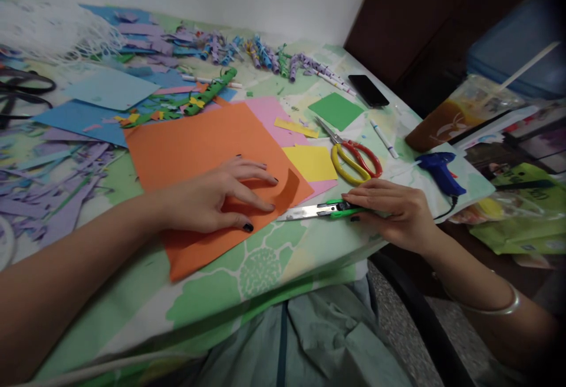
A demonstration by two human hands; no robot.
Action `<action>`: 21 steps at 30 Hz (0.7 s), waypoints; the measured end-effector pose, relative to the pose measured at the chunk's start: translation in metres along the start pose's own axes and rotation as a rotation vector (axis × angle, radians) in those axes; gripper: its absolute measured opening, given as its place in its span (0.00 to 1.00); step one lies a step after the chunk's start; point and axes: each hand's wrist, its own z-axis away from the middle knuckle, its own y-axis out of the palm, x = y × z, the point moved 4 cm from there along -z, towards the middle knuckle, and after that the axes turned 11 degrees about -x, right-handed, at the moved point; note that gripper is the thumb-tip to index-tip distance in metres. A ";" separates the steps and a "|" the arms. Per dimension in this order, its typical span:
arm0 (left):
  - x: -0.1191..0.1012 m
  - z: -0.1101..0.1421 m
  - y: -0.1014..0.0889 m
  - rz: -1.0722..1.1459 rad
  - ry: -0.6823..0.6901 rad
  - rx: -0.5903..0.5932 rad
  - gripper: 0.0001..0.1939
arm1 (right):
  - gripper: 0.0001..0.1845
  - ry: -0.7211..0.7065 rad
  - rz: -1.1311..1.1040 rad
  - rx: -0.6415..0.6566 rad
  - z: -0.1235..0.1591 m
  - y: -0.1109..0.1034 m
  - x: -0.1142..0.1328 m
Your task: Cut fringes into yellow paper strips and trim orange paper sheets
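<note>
My left hand (216, 195) lies flat with fingers spread on a large orange paper sheet (198, 145), pressing it to the table; the sheet's right edge curls up beside my fingertips. My right hand (393, 210) is closed around the green handle of a utility knife (322, 210), whose long metal blade points left toward the orange sheet's edge and lies low over the table.
Yellow-and-red scissors (354, 160), a yellow square (309, 163), pink paper, a green square (336, 110), a pen and a black phone (368, 90) lie beyond. A blue glue gun (440, 171) sits right. Paper scraps and rolled strips cover the left and back.
</note>
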 end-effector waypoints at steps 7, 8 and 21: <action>0.000 -0.001 0.001 -0.002 0.007 0.008 0.17 | 0.18 0.077 0.051 -0.056 0.013 -0.009 -0.013; 0.000 -0.001 0.001 -0.001 0.006 0.008 0.17 | 0.17 0.081 0.057 -0.056 0.014 -0.009 -0.013; -0.003 -0.001 0.001 -0.026 0.022 0.041 0.14 | 0.17 -0.071 0.041 -0.005 -0.011 0.003 0.006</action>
